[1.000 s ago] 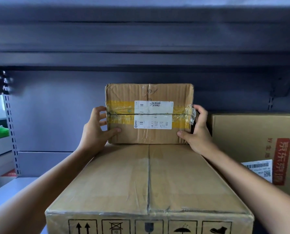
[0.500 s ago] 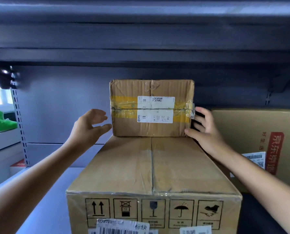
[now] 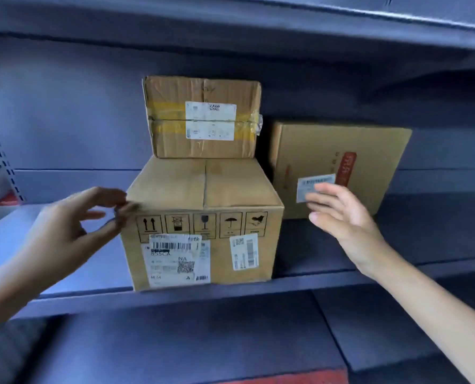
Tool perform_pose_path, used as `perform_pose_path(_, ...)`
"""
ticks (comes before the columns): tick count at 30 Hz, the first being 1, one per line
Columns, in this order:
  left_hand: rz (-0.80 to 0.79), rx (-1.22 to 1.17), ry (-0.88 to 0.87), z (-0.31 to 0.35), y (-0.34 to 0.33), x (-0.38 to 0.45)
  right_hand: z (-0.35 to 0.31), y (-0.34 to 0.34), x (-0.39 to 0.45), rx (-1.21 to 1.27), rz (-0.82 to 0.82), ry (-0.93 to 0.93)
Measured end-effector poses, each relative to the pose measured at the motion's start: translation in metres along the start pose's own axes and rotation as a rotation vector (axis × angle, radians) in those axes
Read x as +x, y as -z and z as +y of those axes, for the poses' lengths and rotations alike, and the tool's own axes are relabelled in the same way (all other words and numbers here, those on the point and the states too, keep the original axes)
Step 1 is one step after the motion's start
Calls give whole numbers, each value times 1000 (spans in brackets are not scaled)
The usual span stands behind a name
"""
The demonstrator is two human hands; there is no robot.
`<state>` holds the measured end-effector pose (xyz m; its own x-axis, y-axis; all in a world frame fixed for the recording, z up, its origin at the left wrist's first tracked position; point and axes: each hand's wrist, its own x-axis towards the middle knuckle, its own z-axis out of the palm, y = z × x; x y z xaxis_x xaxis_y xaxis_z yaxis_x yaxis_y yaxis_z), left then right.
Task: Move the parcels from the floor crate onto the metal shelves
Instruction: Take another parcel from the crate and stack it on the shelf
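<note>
Head view, change since the earlier frame: both your hands have come off the small taped parcel (image 3: 203,117) and drawn back toward you, and more of the shelf front now shows. Landmark: the large carton (image 3: 204,223) with handling symbols, standing on the metal shelf (image 3: 341,275). Item one, the small taped parcel: set on top of the large carton toward its rear, label facing you, nothing touching it. Item two, a tall carton (image 3: 338,167) with a red stripe: just right of the large carton, set further back. Your left hand (image 3: 73,231): beside the large carton's upper left front corner, blurred, fingers loosely spread, holding nothing. Your right hand (image 3: 341,214): right of the large carton, in front of the tall carton, fingers straight and open, empty. Progress, as judged: this parcel is shelved; the floor crate is out of sight, so what remains cannot be counted.
</note>
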<state>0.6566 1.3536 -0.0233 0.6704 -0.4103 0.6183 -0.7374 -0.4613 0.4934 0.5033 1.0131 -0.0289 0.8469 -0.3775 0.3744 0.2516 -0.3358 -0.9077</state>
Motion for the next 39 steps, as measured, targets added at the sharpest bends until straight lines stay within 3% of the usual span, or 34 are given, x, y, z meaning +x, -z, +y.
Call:
perform_pose_path(4,17,0,-19,17,-25,-73,32,15,-85,18,105,-71)
perform_pose_path(9,4,17,209,37,-70,-158,80,25,-183,70,175,-250)
perform_pose_path(19,-356,-83,511,83,-179,-322,175,29,-317,149,133,-610)
perform_pose_path(28,-477,-141,743,76,-247,-414,248,-3,-378,143,85,-793)
perform_pose_path(39,-534,-244,927,14,-323,-476,372,-78,-418,62,37,-902)
